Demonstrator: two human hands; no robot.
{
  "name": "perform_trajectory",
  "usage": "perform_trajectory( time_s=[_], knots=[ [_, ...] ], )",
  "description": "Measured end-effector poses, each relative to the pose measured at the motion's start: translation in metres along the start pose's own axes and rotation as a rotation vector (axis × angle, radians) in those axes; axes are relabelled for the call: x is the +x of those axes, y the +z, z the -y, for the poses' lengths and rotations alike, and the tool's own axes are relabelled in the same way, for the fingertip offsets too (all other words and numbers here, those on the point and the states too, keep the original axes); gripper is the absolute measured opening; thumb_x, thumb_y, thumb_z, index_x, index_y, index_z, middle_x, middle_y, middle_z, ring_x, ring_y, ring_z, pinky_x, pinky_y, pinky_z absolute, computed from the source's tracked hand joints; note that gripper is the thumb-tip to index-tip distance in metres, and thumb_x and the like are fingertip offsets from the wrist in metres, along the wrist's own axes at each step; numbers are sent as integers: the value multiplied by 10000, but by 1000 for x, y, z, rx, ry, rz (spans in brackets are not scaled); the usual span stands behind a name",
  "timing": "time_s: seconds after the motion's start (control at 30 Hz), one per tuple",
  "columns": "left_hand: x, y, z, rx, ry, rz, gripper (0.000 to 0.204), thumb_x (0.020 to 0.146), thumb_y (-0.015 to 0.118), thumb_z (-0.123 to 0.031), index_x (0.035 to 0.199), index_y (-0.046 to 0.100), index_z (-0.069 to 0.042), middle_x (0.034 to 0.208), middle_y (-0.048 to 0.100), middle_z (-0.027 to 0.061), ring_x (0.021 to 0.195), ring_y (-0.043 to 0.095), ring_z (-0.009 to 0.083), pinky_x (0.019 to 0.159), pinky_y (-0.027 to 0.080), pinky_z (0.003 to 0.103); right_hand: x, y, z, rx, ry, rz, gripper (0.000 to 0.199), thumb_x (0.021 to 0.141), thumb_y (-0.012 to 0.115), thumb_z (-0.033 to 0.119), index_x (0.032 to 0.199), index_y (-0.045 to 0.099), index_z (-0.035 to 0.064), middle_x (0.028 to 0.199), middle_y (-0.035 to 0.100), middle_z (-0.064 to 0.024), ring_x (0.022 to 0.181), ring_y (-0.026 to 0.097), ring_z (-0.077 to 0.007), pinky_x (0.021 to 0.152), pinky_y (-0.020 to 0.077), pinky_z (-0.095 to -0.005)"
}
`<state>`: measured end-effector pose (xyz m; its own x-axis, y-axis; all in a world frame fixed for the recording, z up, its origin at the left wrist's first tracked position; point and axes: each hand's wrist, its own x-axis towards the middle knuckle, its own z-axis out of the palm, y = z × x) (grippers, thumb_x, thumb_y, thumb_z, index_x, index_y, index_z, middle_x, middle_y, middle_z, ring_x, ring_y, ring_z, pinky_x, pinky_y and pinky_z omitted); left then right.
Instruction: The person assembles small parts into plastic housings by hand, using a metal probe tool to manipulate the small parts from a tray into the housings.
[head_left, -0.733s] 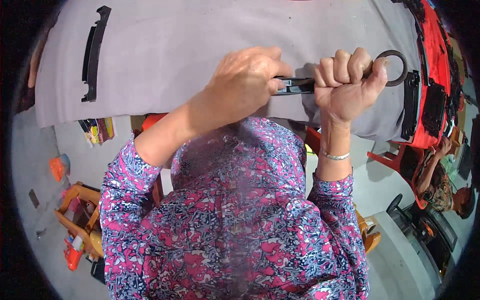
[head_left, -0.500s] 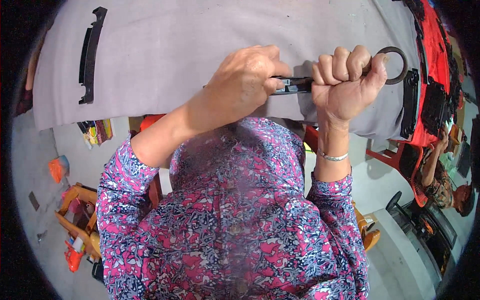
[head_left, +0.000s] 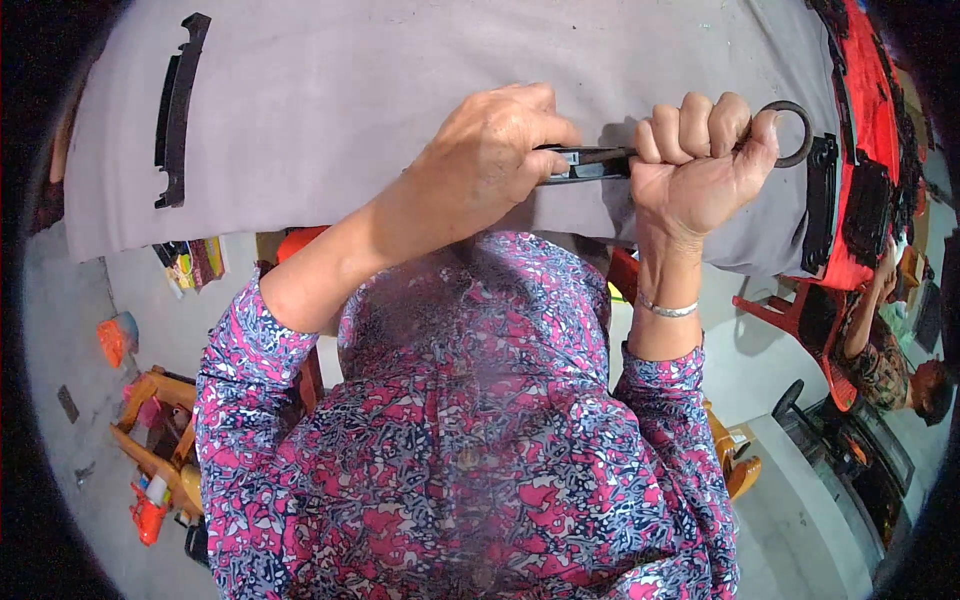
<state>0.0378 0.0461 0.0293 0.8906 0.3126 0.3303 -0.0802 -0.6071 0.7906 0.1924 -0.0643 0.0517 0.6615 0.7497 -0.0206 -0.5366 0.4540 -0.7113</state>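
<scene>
Head view, left hand: the person's left hand (head_left: 490, 145) is bent over with its back upward, thumb and forefinger pinching the left end of a narrow black plastic piece with a pale grey insert (head_left: 590, 173).
Head view, black piece: it lies level in the gap between the two hands, above the worktop, its right end reaching the little-finger side of the right hand; whether it touches that hand cannot be told.
Head view, right hand: the right hand (head_left: 705, 160) is closed in a fist, palm side up, fingers curled round a dark ring-ended tool (head_left: 808, 130).
Head view, tool: the ring sticks out to the right of the fist, beside the thumb; a dark shaft comes out on the fist's left and runs along the black piece toward the left hand, its tip not clear.
Head view, wrist: a silver-coloured metal bangle (head_left: 668, 308) sits just below the right hand.
Head view, worktop: a grey cloth-covered worktop (head_left: 330, 110) spreads beneath and beyond both hands.
Head view, far left: a long, notched black plastic strip (head_left: 178, 115) lies well to the left of the left hand.
Head view, right side: a second black plastic strip (head_left: 821, 205) lies to the right of the right hand; past it is a bright red cloth (head_left: 880, 75) bearing more black pieces.
Head view, beyond: a co-worker in dark patterned clothing (head_left: 888, 375) is farther right and nearer the lower edge than the right hand.
</scene>
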Motion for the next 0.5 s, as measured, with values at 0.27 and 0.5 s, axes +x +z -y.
perform_trajectory(
  time_s=[0.27, 0.5],
  knots=[
    [2, 1, 1, -40, 3, 10, 163, 795, 636, -51, 926, 675, 37, 790, 563, 153, 750, 587, 313, 689, 466, 414, 3, 0, -1, 23, 0, -9, 525, 971, 366, 503, 604, 218, 157, 503, 156, 46, 446, 95, -95, 416, 90, -286],
    [4, 3, 2, -45, 31, 1, 155, 781, 648, -19, 927, 653, 33, 770, 522, 150, 724, 569, 313, 668, 445, 427, 7, 3, -5, -22, -17, -55, 512, 977, 363, 485, 609, 211, 163, 507, 147, 47, 447, 84, -92, 418, 84, -281]
  ],
)
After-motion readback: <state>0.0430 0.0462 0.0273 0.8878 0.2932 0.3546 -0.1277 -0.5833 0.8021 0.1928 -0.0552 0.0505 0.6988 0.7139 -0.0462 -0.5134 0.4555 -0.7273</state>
